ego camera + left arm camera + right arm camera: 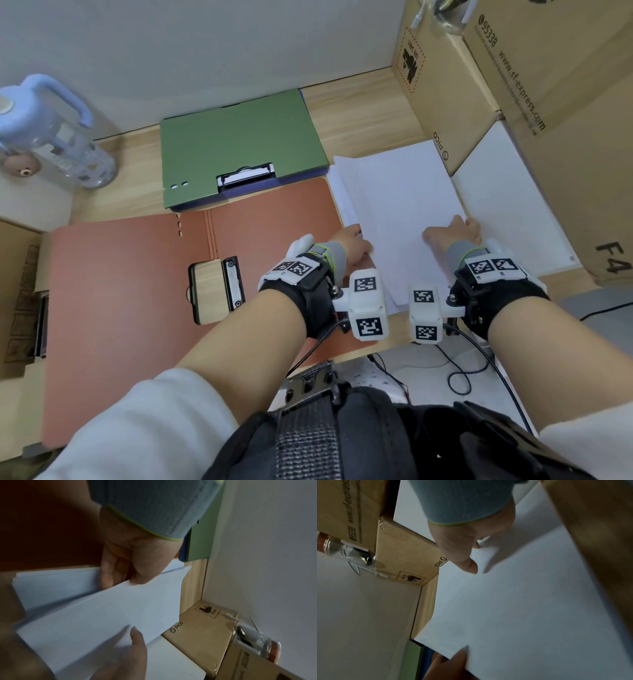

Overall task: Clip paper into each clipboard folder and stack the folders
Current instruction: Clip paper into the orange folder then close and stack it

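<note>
Step in hand: taking paper (394, 205) from the stack, right of the open red folder (137, 308). Left hand (349, 243) pinches the sheets' left edge, thumb on top. Right hand (452, 234) pinches the right edge likewise. Green folder (239, 144) lies closed, far. Next: carry the sheets left and slide them under the red folder's clip (233, 284).

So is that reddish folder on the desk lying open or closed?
Open. The reddish folder lies spread flat, both halves either side of its centre crease, the inside clip exposed with no paper under it.
</note>
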